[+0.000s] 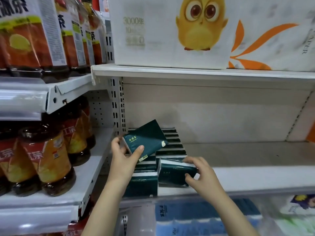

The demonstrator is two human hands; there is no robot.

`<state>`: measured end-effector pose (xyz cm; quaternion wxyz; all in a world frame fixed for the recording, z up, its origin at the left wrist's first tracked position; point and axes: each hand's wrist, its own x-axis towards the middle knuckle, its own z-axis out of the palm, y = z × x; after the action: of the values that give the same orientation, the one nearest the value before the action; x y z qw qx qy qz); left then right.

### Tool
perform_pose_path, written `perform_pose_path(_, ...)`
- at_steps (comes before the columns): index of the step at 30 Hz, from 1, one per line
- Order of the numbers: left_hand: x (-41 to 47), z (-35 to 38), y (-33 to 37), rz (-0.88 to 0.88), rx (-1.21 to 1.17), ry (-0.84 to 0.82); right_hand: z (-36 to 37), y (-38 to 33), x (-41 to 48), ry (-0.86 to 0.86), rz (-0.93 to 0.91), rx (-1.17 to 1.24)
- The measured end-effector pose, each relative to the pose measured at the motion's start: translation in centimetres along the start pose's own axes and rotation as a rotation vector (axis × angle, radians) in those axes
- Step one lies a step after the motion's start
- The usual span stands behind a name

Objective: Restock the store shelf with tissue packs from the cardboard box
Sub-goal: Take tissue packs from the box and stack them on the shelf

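Observation:
My left hand (123, 155) grips a dark green tissue pack (146, 138), held tilted above the rows on the shelf. My right hand (200, 172) grips another dark green tissue pack (175, 172) standing at the front of the right row. Two rows of the same green-and-white packs (170, 143) line the left end of the white shelf (255, 174). The cardboard box is out of view.
Bottled tea (46, 159) fills the shelves to the left. A white tissue case with a yellow chick (170, 31) sits on the shelf above. Blue and white paper packs (196, 217) lie on the shelf below. A perforated upright (117, 106) stands at the shelf's left.

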<state>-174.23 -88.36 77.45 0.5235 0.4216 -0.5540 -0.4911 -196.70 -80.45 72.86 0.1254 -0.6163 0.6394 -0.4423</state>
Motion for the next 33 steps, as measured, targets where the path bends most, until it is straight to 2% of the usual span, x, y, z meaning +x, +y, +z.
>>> perform_pose_path(18, 0.1, 0.0, -0.7, 0.004, 0.051, -0.033, 3.1, 1.0, 0.3, 0.003, 0.036, -0.197)
perform_pose_path(24, -0.1, 0.4, -0.5, 0.031, 0.055, -0.045, 3.6, 1.3, -0.1, 0.044, 0.06, -0.147)
perform_pose_path(33, -0.7, 0.2, -0.6, 0.05, 0.077, -0.042, 3.4, 2.0, -0.4, 0.056, 0.207, 0.083)
